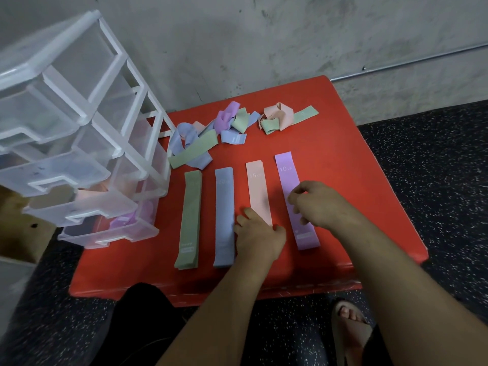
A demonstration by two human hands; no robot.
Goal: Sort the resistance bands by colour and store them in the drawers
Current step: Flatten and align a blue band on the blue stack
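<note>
**Four colours lined up, loose bands left to sort**

The clear drawer unit (79, 143) stands at the red mat (356, 180)'s left edge, its drawers partly pulled out. Pink and purple show through the two lowest drawers, so some storing looks done. At the mat's far side lie two tangled heaps of unsorted bands (211, 128), which are the bulk of the remaining work. Across the mat's middle lie four flat strips: green band (188, 220), blue band (224, 207), pink band (257, 191) and purple band (287, 175).

The right hand (317, 204) has its fingers curled down onto the purple band, seemingly pinching it. The left hand (260, 233) covers the pink band's near end, and I cannot tell whether it grips it.
</note>
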